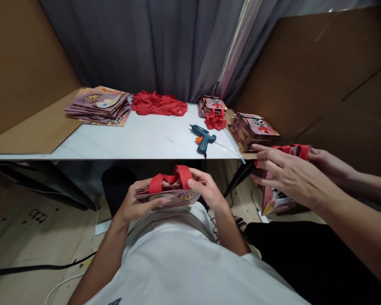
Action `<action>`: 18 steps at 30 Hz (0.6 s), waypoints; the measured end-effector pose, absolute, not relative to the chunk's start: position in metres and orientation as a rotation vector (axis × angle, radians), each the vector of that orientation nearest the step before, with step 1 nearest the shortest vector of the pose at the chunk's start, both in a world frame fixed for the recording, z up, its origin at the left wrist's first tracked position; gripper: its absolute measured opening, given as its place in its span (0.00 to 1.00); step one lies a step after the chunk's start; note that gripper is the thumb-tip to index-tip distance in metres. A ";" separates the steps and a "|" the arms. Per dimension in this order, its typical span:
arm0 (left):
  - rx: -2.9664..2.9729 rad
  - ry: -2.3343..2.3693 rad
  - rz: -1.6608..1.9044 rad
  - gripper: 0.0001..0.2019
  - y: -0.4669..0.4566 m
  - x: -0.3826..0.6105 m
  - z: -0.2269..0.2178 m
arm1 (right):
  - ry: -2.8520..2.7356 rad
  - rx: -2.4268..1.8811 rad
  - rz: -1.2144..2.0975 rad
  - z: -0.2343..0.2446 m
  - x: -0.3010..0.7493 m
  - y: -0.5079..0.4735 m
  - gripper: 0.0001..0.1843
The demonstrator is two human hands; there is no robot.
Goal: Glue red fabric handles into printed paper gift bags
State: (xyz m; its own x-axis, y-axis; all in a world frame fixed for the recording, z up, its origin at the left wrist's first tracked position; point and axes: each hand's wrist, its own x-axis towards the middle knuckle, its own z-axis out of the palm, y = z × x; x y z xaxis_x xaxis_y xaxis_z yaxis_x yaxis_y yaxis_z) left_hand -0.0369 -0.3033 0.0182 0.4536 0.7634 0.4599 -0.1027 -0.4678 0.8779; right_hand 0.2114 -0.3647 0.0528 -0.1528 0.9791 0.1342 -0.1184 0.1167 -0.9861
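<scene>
Close to my lap I hold a printed paper gift bag [173, 198] between both hands, below the table's front edge. My left hand [138, 202] grips its left end, thumb along the front face. A red ribbon [157, 183] loops across the bag's upper edge. My right hand [206, 186] is closed on the right end, its thumb pressing the ribbon against the bag. Some of the fingers behind the bag are hidden. On the table ahead lies a blue glue gun [203, 137] with an orange trigger and a clear glue stick at its back.
A stack of printed bags [98, 103] lies at the table's left, beside a red ribbon pile [158, 103]. More bags [255, 127] are stacked at the right. A co-worker's hands [285, 173] handle another ribboned bag [273, 197]. Cardboard panels [324, 72] flank the white table [120, 142].
</scene>
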 end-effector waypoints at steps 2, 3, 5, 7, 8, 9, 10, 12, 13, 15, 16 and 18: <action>1.817 0.700 1.159 0.17 -0.303 -0.032 0.018 | -1.285 -1.084 1.249 0.058 0.217 -0.359 0.28; 1.840 0.737 1.166 0.15 -0.303 -0.031 0.019 | -1.285 -1.147 1.197 0.059 0.219 -0.358 0.25; 1.886 0.768 1.169 0.15 -0.304 -0.030 0.020 | -1.304 -1.223 1.070 0.062 0.220 -0.356 0.20; 1.927 0.790 1.163 0.15 -0.305 -0.031 0.021 | -1.338 -1.233 0.965 0.065 0.217 -0.358 0.16; 1.939 0.806 1.162 0.15 -0.305 -0.032 0.021 | -1.352 -1.228 0.917 0.066 0.215 -0.359 0.14; 1.943 0.824 1.161 0.15 -0.305 -0.034 0.021 | -1.360 -1.223 0.861 0.067 0.212 -0.360 0.12; 1.941 0.844 1.163 0.15 -0.305 -0.034 0.021 | -1.363 -1.223 0.793 0.067 0.209 -0.361 0.11; 1.929 0.881 1.164 0.17 -0.305 -0.035 0.021 | -1.366 -1.240 0.625 0.065 0.203 -0.362 0.08; 1.916 0.898 1.162 0.18 -0.305 -0.034 0.021 | -1.360 -1.250 0.541 0.064 0.200 -0.362 0.08; 1.870 0.927 1.151 0.20 -0.305 -0.033 0.022 | -1.326 -1.258 0.413 0.060 0.196 -0.360 0.07; 1.838 0.938 1.144 0.22 -0.305 -0.032 0.022 | -1.299 -1.254 0.376 0.058 0.194 -0.359 0.07; 1.771 0.947 1.121 0.24 -0.305 -0.032 0.021 | -1.241 -1.251 0.371 0.055 0.193 -0.357 0.06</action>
State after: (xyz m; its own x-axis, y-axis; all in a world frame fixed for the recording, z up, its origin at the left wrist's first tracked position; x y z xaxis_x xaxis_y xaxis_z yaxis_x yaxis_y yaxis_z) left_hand -0.0316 -0.3045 0.0211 0.3217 0.8917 0.3184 0.1648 -0.3839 0.9086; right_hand 0.1933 -0.3567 0.0550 0.3647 0.7886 0.4951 0.3868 0.3554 -0.8509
